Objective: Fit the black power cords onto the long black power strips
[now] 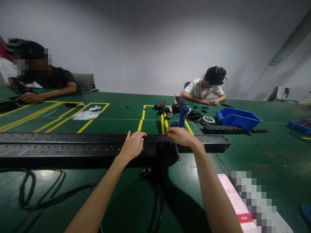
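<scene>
Two long black power strips lie side by side across the table, the near power strip and the far power strip, with rows of sockets and small red marks on top. My left hand rests over both with its fingers apart. Over the far strip is my right hand, its fingers curled together at the strip's far edge; what they hold, if anything, is hidden. Black cables trail on the near side, and a plug lies under the near strip's end.
A blue cordless drill stands just beyond my right hand. Farther right are a blue bin, a white tape roll and black parts. A phone lies near my right forearm. Two people sit across the green table.
</scene>
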The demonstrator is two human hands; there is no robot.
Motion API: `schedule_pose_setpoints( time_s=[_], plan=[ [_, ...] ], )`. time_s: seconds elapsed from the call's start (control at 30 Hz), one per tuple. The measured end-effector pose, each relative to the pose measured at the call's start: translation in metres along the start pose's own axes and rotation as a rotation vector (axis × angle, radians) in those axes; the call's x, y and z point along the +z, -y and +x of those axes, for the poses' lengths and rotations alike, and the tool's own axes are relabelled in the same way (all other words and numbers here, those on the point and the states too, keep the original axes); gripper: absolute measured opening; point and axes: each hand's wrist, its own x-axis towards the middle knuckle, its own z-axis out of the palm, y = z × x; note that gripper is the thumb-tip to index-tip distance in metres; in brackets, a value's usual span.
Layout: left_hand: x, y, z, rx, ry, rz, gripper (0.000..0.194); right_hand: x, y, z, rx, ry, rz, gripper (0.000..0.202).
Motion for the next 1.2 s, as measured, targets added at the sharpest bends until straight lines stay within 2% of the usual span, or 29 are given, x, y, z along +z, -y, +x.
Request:
schedule_pose_setpoints(
  time_s=[0.07, 0.1, 0.17, 0.27, 0.33, 0.8, 1.2],
  plan=[
    [-0.001, -0.001, 0.0, 0.021, 0.028, -0.01, 0.038, 0.005, -0.037, 0.007, 0.319, -0.174, -0.122, 0.046],
    [-0.001, -0.001, 0.0, 0.032, 0.043, -0.01, 0.04, 0.011, -0.051, 0.011, 0.418, -0.194, -0.163, 0.049],
    [-0.002, -0.002, 0.001, 0.045, 0.068, -0.001, 0.042, 0.026, -0.069, 0.017, 0.497, -0.173, -0.205, 0.053],
    [-0.001, -0.002, 0.001, 0.047, 0.08, 0.01, 0.044, 0.045, -0.075, 0.024, 0.512, -0.177, -0.223, 0.056],
    [-0.001, -0.002, 0.001, 0.048, 0.081, 0.012, 0.045, 0.05, -0.073, 0.026, 0.509, -0.187, -0.221, 0.057],
    [0.003, -0.002, 0.001, -0.003, 0.042, 0.008, 0.054, 0.059, -0.063, 0.037, 0.432, -0.248, -0.195, 0.056],
    [-0.003, -0.005, -0.005, -0.077, 0.02, 0.015, 0.057, 0.055, -0.037, 0.038, 0.407, -0.24, -0.12, 0.048]
  ],
)
